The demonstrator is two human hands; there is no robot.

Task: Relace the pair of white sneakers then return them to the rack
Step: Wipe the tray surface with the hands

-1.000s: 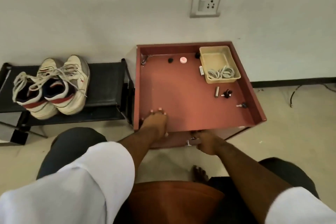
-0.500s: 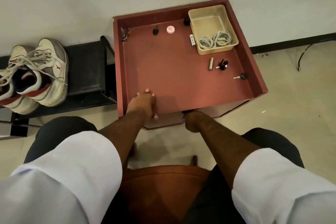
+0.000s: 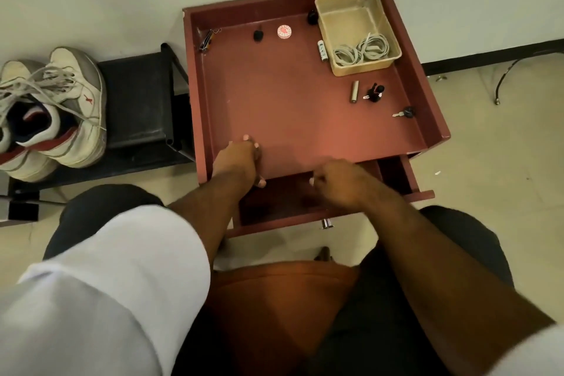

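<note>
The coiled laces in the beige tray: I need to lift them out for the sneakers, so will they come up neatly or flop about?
The coiled laces look soft and flat, so they would probably droop and uncoil when lifted. They lie in two loose loops, so one may snag the other. They seem light; the beige tray should stay put.

A single head-worn wide-angle view looks steeply down and forward from above a seated person's lap, close over a red cabinet (image 3: 305, 107) set against the wall. Both forearms reach in from the bottom edge. The frame's left edge cuts off a shoe rack (image 3: 143, 101); its corners bend, probably from lens distortion. No second view exists to share the scene.
</note>
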